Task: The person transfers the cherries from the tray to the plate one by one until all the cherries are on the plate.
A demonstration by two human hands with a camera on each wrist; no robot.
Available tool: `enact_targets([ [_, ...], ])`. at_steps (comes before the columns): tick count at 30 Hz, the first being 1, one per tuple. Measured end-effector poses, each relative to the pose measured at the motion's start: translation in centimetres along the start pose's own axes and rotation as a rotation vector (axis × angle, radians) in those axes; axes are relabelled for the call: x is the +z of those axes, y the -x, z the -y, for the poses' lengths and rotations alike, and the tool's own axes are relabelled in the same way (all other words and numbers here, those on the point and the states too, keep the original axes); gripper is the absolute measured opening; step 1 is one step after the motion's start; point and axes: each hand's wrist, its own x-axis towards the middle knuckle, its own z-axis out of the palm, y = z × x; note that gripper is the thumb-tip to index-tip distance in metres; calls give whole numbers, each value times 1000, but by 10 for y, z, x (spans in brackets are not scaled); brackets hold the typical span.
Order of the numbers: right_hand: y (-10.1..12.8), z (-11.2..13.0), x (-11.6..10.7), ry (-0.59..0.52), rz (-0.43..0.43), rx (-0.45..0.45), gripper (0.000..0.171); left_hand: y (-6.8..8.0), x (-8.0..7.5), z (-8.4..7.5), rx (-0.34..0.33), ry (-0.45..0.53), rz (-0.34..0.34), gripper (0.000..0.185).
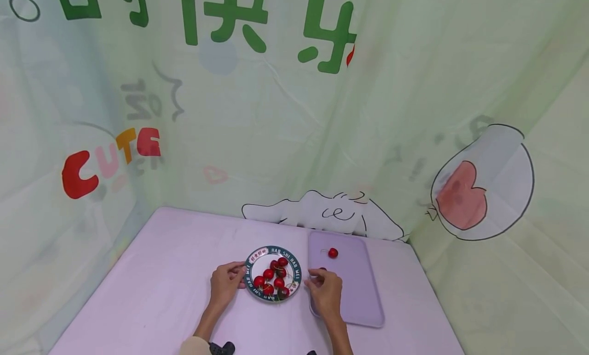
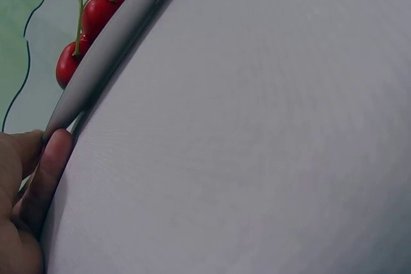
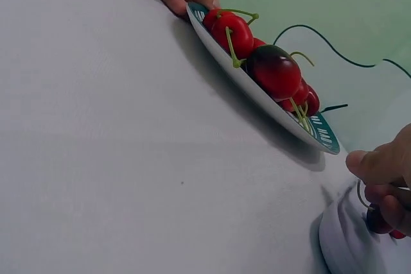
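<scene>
A round plate (image 1: 249, 285) with a white middle and green lettered rim holds several red cherries (image 1: 268, 274), some with green stems. My left hand (image 1: 225, 282) pinches the plate's left edge; the left wrist view shows fingers (image 2: 54, 162) on its rim. My right hand (image 1: 326, 292) is just right of the plate, over the left edge of a purple tray (image 1: 354, 288). Its thumb and fingers are apart, with a small gap to the plate rim. One cherry (image 1: 333, 252) lies at the tray's far end. Another dark cherry (image 3: 377, 220) is partly hidden behind the right hand.
A pale cloth-covered table (image 1: 175, 273) lies under everything. Printed curtains (image 1: 257, 140) hang behind and at both sides. Dark objects (image 1: 223, 348) show at the near edge beside the left sleeve (image 1: 194, 346).
</scene>
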Motion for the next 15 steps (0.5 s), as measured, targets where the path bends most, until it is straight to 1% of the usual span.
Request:
enact_targets([
  [7,3,3,-9,46,-12,-25,26,-1,-1,-2,8,13,-7,28],
  [15,2,-4,-9,114,60,-26,26,0,-1,-1,-1,8,0,28],
])
